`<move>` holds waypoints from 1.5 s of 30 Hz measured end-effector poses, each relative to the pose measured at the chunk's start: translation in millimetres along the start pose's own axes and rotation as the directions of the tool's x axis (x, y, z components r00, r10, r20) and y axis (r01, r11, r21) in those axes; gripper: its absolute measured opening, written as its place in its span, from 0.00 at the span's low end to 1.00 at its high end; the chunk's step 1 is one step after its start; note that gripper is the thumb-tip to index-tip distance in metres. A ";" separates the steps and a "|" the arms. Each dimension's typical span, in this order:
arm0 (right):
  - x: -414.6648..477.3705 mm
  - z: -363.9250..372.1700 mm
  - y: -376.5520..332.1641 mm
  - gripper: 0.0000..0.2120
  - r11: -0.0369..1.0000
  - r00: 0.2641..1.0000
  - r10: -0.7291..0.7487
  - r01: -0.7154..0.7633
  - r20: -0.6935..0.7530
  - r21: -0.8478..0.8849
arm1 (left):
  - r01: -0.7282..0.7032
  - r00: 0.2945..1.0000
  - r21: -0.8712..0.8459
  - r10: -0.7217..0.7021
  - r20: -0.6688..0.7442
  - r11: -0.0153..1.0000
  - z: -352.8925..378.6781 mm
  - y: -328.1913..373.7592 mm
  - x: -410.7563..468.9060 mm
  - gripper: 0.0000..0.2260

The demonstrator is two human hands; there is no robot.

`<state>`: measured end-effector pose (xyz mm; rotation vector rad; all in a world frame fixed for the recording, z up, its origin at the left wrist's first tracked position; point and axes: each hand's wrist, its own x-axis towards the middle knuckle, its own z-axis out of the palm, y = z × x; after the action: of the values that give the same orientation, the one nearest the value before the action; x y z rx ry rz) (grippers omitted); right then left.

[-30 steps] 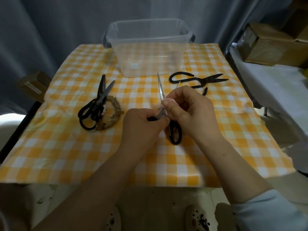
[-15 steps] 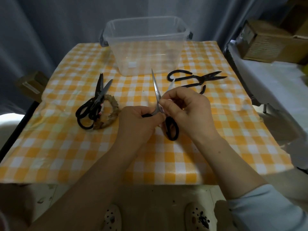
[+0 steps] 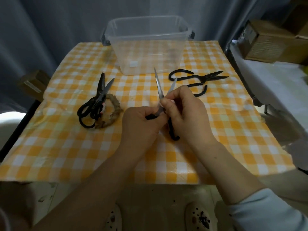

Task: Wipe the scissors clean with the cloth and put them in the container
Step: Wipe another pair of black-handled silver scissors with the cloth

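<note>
I hold a pair of black-handled scissors above the middle of the table, its two steel blades spread and pointing away from me. My left hand grips one black handle. My right hand pinches the base of the blades near the pivot, with a small pale cloth mostly hidden under its fingers. The other handle sticks out below my right hand. The clear plastic container stands at the back centre, with nothing visible inside.
Black scissors lie at the left on a straw ring. Dark iron scissors lie at the right, near the container. A yellow checked tablecloth covers the table. A cardboard box sits on the white surface at the right.
The scissor blades have spread apart, so a second blade now shows. My right hand has slid down toward the pivot. Both hands keep their hold.
</note>
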<state>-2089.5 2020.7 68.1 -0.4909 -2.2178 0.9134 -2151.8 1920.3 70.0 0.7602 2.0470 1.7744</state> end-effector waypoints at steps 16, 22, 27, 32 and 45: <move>1.1 -4.1 -1.3 0.04 0.978 0.996 0.016 -0.034 0.089 0.207 | 0.149 0.988 -0.138 -0.153 -0.012 0.979 -4.9 7.7 1.0 0.06; 2.0 2.3 -0.2 0.03 0.989 0.995 0.095 -0.092 -0.015 0.113 | 0.088 0.996 -0.067 -0.090 -0.027 0.994 -1.2 4.2 -0.2 0.05; 6.7 -6.7 -6.7 0.06 0.830 0.949 0.313 -0.289 0.032 0.477 | 0.213 0.977 -0.174 -0.215 0.007 0.961 -3.4 10.1 2.1 0.02; 7.6 -21.0 -5.8 0.03 0.799 0.946 0.200 -0.309 0.257 0.516 | 0.259 0.965 -0.254 -0.262 0.025 0.932 -7.6 13.8 3.3 0.02; 6.6 -8.8 -5.4 0.03 0.804 0.944 0.307 -0.326 0.123 0.497 | 0.210 0.977 -0.184 -0.212 0.009 0.960 -5.8 10.6 1.5 0.04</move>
<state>-2088.3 2024.8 79.6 -0.5967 -1.8355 1.6434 -2154.4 1917.3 81.6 0.4607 1.8590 1.8151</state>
